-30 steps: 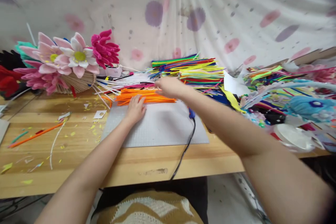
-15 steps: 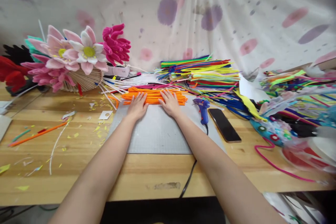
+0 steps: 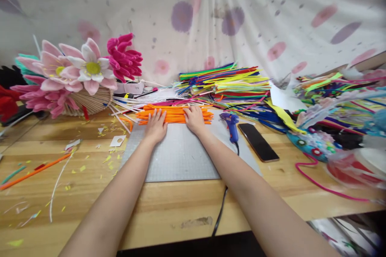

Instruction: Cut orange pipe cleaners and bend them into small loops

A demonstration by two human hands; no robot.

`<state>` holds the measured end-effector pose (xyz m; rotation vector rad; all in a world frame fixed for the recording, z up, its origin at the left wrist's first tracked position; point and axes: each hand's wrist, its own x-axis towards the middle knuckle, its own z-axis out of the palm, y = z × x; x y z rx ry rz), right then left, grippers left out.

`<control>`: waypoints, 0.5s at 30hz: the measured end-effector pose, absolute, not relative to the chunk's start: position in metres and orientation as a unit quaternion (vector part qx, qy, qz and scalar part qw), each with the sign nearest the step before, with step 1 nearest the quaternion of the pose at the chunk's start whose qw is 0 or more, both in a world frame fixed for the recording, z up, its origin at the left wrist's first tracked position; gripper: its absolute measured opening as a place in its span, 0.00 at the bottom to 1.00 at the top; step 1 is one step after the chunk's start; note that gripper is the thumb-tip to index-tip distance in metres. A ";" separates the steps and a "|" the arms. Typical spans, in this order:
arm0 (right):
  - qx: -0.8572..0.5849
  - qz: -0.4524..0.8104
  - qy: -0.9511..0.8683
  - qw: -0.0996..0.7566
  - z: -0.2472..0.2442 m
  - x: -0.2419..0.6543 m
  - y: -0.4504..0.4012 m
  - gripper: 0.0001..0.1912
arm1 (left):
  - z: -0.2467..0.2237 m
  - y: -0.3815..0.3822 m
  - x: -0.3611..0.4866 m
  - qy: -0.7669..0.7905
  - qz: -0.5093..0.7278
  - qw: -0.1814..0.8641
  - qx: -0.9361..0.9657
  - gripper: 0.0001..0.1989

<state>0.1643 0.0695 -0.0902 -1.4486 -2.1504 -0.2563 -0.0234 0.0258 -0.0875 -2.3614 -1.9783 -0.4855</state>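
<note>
A wide bundle of orange pipe cleaners (image 3: 175,115) lies crosswise at the far edge of a grey cutting mat (image 3: 183,152). My left hand (image 3: 156,126) rests on the left part of the bundle, palm down with its fingers stretched out and apart. On the right part sits my right hand (image 3: 194,119), its fingers somewhat bent over the pipe cleaners but not wrapped round them. Right of that hand, a blue hot glue gun (image 3: 231,125) lies on the mat, its black cord running down towards the table's front edge.
A black phone (image 3: 258,142) lies right of the glue gun. Piles of coloured pipe cleaners (image 3: 226,82) fill the back. At left stand fuzzy pink and white flowers (image 3: 92,66). Yellow scraps and a loose orange pipe cleaner (image 3: 36,172) lie on the wooden table (image 3: 99,192).
The view has shifted slightly, so the flowers sit further left. My right hand's fingers are more bent than before; both hands stay on the orange bundle.
</note>
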 end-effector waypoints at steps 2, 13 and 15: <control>-0.535 -0.105 -0.795 0.265 -0.089 0.165 0.069 0.14 | -0.088 0.021 -0.020 -0.644 -0.146 0.015 -0.751 0.27; -0.525 -0.107 -0.796 0.283 -0.085 0.167 0.065 0.19 | -0.098 -0.019 -0.002 -0.683 -0.190 0.019 -0.705 0.30; -0.528 -0.102 -0.791 0.291 -0.085 0.168 0.064 0.20 | -0.099 -0.020 -0.003 -0.679 -0.213 0.009 -0.702 0.29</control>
